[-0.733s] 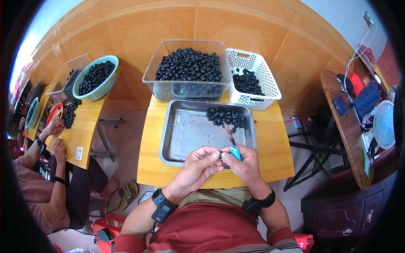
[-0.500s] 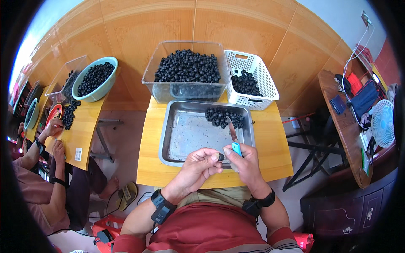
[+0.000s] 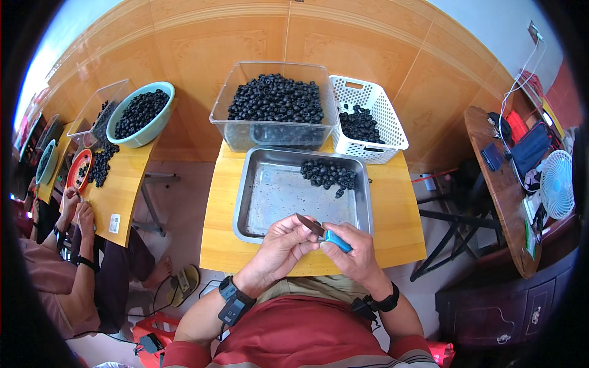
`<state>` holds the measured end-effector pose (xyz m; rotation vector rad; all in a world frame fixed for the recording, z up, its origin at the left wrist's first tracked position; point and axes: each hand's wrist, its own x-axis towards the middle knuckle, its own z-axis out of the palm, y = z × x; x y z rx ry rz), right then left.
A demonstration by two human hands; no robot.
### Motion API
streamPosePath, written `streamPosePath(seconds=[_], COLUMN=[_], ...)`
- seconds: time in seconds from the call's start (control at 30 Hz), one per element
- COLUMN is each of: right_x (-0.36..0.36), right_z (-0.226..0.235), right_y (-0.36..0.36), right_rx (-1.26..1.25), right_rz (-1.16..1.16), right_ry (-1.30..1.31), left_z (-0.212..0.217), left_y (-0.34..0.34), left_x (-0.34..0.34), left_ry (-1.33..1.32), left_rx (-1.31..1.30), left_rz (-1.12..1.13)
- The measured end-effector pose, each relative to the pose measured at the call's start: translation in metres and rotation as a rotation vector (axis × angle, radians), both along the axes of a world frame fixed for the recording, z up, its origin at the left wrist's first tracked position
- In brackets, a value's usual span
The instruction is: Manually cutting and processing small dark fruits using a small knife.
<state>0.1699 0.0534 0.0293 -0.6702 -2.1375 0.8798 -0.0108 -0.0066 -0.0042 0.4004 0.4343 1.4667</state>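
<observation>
My left hand (image 3: 283, 241) is closed in a pinch over the near side of a metal tray (image 3: 264, 205). Between its fingertips is a small black round fruit, mostly hidden by the blade and fingers. My right hand (image 3: 356, 251) grips the blue handle of a small knife (image 3: 339, 241). The knife's blade (image 3: 310, 225) points left and lies across the fruit at my left fingertips. A heap of black fruits (image 3: 328, 175) lies in the tray's far right corner, and one sits just off its near edge.
Behind the tray stand a clear plastic bin (image 3: 224, 116) full of black fruits and a white perforated basket (image 3: 392, 132) holding fewer. On the left, another person's hands (image 3: 84, 218) work at a table with a green basin (image 3: 165, 116). A wooden table (image 3: 500, 202) stands right.
The knife has swung from pointing away over the tray to lying leftward across the fruit at my left fingers. My right hand has turned with it and come slightly nearer me.
</observation>
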Motion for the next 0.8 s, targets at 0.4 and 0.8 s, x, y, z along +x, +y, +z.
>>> streamPosePath(seconds=[0.4,0.8], right_x=[-0.003,0.000], right_z=[0.005,0.009], right_y=[0.002,0.034], right_rx=[0.012,-0.071], right_rz=[0.005,-0.128], right_ry=[0.085,0.059], left_z=[0.000,0.001], left_y=[-0.003,-0.012], left_x=[0.000,0.004], left_ry=[0.065,0.301], left_rx=[-0.004,-0.101], left_rz=[-0.001,0.031])
